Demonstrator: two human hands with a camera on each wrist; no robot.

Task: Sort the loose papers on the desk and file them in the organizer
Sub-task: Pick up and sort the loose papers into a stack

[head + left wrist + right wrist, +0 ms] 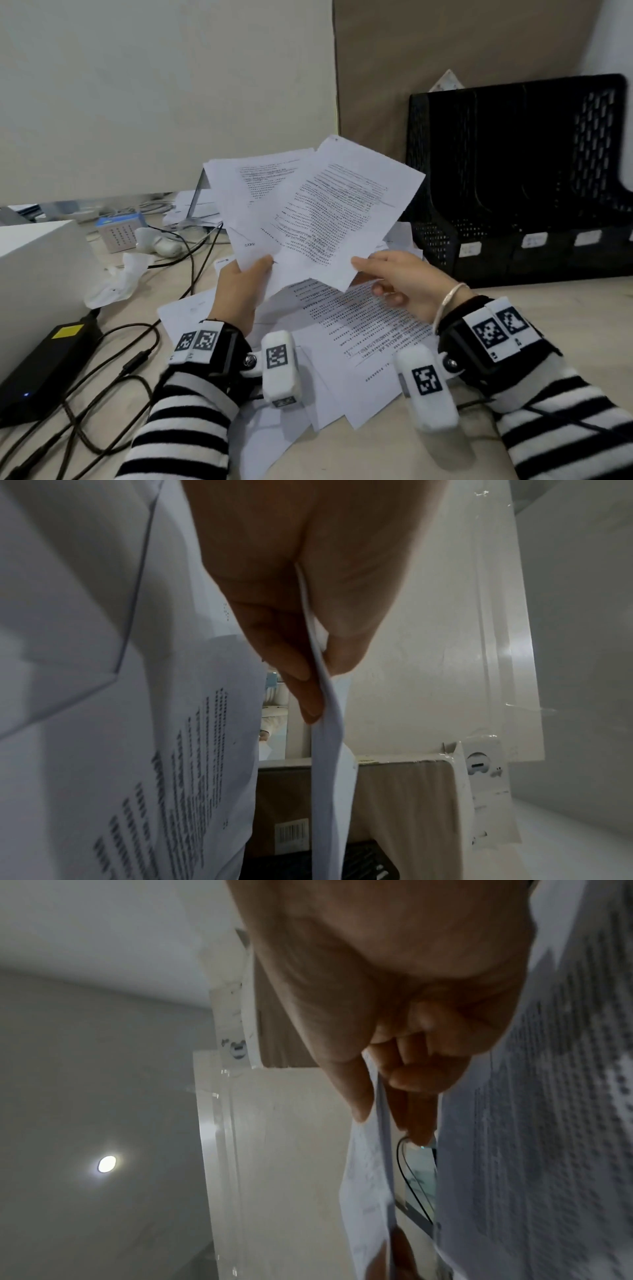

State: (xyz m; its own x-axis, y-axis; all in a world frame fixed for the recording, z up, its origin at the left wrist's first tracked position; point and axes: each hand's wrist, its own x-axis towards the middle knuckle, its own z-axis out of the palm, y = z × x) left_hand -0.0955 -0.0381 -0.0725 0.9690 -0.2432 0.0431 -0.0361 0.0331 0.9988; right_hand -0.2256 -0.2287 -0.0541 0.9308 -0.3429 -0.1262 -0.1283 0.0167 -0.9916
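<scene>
Two printed white sheets are held up above the desk. My left hand (245, 284) pinches the lower corner of the rear sheet (239, 192), seen edge-on as the rear sheet (329, 723) in the left wrist view. My right hand (394, 277) pinches the bottom corner of the front sheet (346, 212) between thumb and fingers; the right wrist view shows that front sheet (373, 1172) edge-on. Several more loose papers (363, 329) lie fanned on the desk under both hands. The black mesh organizer (520, 178) stands upright at the right, its slots facing me.
A white box (37, 274) and a black power adapter (44, 366) with tangled cables (113, 394) occupy the desk's left side. A small blue-and-white calendar block (120, 233) and crumpled white wrapping (116, 281) sit behind them. Wall panels rise close behind the desk.
</scene>
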